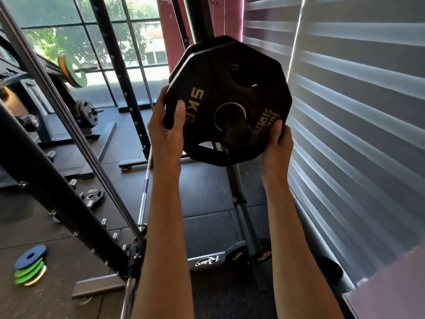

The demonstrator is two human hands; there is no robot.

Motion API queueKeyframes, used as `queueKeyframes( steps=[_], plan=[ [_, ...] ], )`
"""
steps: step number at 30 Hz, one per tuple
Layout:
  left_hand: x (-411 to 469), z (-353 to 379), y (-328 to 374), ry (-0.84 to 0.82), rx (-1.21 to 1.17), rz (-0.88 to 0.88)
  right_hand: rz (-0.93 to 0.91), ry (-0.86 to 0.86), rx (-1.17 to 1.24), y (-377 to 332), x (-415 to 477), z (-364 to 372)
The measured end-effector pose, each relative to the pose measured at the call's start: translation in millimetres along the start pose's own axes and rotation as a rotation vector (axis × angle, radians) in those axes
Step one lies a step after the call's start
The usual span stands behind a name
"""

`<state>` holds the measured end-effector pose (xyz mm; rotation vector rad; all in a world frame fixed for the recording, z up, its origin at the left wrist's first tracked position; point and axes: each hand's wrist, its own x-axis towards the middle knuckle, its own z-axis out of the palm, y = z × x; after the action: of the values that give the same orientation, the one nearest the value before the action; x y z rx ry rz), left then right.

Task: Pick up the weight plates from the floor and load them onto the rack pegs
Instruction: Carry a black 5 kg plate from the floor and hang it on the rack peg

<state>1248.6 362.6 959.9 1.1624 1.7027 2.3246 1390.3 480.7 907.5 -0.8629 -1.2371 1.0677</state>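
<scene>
Gripping rim of 5KG plate (226,88) | left hand (166,126), right hand (278,140) | base (207,261) marked Relax

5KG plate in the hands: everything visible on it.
Black, many-sided 5KG plate, rubbery-looking, pale lettering, grip cutouts, metal-ringed centre hole. It stands upright, rotated so the text runs sideways, the rack peg poking through the hole. The left hand grips its left edge, the right hand its lower right edge. A second plate sits behind.

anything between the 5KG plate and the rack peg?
Nothing visible. The peg already pokes through the centre hole of the 5KG plate. Another plate sits close behind it.
</scene>
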Motion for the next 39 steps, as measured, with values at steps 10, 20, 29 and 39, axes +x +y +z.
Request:
queueKeyframes(
  steps=[10,20,29,39],
  plan=[
    [19,12,-31,0.056,-0.025,-0.063,-0.025,-0.035,-0.063,2,35,19],
    [15,11,-32,0.061,-0.036,-0.102,0.019,-0.08,0.041,4,30,11],
    [-43,-57,-90,0.129,0.026,-0.422,0.359,-0.219,0.183,77,-51,33],
    [-149,-274,-169,0.429,0.247,-0.84,0.645,-0.804,-0.124,156,-271,167]
  ],
)
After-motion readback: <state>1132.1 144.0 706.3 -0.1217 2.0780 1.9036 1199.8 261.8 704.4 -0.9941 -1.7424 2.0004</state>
